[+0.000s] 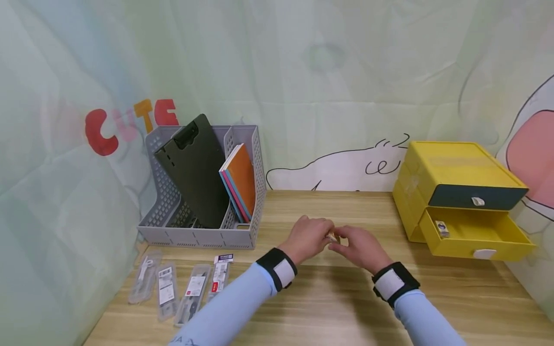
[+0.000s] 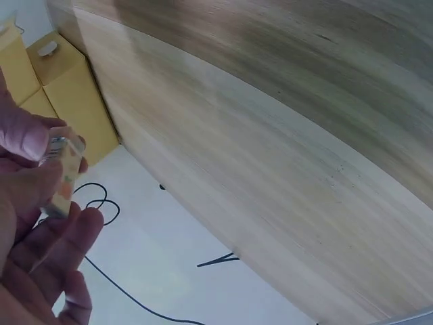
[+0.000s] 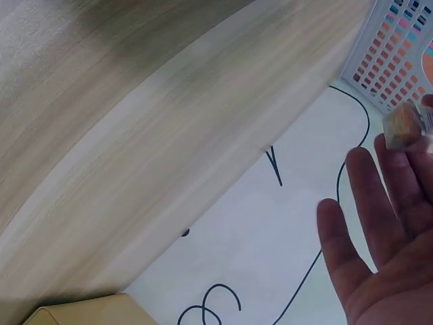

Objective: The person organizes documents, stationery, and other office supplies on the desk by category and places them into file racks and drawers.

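Over the middle of the table, my left hand and right hand meet at a small wrapped block that looks like an eraser. The left thumb and fingers pinch it, with orange marks showing on its pale side. From the other end, the right thumb and forefinger grip the same block, while the other right fingers spread out. The head view shows only a sliver of the block between the fingertips. A similar small block lies in the pulled-out drawer at the right.
Behind on the left, a grey organizer holds a black clipboard and several notebooks. Clear plastic cases and a labelled pack lie before it. The yellow drawer unit stands at the right; a printed curtain hangs behind.
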Motion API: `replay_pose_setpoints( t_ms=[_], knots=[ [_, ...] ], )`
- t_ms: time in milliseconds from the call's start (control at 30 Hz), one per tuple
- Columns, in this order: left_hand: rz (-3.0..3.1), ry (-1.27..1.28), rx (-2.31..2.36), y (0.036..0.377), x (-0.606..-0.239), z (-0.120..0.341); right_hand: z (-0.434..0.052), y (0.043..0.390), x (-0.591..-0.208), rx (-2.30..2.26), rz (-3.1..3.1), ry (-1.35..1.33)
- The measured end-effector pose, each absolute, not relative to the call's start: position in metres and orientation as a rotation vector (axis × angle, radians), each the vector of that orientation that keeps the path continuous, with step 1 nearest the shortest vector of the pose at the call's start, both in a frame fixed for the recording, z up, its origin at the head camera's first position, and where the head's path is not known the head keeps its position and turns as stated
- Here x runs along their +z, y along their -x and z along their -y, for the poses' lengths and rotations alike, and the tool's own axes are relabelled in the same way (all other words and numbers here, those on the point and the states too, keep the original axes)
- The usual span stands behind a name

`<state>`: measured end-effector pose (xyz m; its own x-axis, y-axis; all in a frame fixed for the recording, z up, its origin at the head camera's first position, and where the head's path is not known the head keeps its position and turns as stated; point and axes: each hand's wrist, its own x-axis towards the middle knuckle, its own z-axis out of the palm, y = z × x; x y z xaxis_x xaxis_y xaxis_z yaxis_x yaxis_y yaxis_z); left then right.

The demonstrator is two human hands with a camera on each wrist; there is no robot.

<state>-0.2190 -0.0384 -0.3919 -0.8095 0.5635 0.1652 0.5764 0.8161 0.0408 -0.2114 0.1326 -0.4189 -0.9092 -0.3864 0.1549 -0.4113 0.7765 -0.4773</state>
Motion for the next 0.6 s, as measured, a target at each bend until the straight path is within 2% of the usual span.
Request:
replay_pose_setpoints(
  t_ms=[267,600],
  knots=[
    [2.865,0.875,-0.168,0.221,-0.393,0.041,-0.138,0.212,-0.413,0.761,2.874,-0.629],
    [3.007,0.563,0.008,0.238,-0.399,0.069,-0.171,0.215,-0.394,0.639,2.896,-0.29]
  ],
)
